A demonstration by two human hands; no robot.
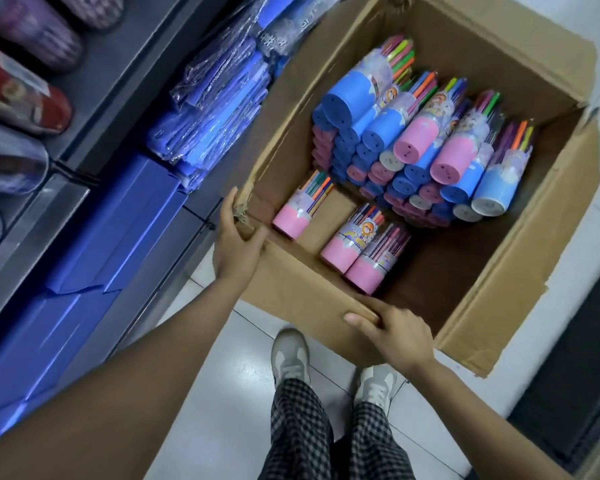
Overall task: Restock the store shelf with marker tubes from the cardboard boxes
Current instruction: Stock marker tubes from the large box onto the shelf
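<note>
- We see the cardboard box (499,271) on the floor (229,393), right of the shelf (94,209).
- Marker tubes (413,150) lie stacked inside it.

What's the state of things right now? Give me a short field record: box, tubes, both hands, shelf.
box: open cardboard box on the floor, flaps up
stacked tubes: pile of marker tubes lying on their sides at the far end, blue, pink and white bases facing the camera
loose tubes: three pink-based tubes on the box bottom, nearer the person
left hand: left hand grips the box's near-left corner
right hand: right hand holds the near rim, fingers over the edge
shelf: shelf left of the box, with blue packaged goods
</note>
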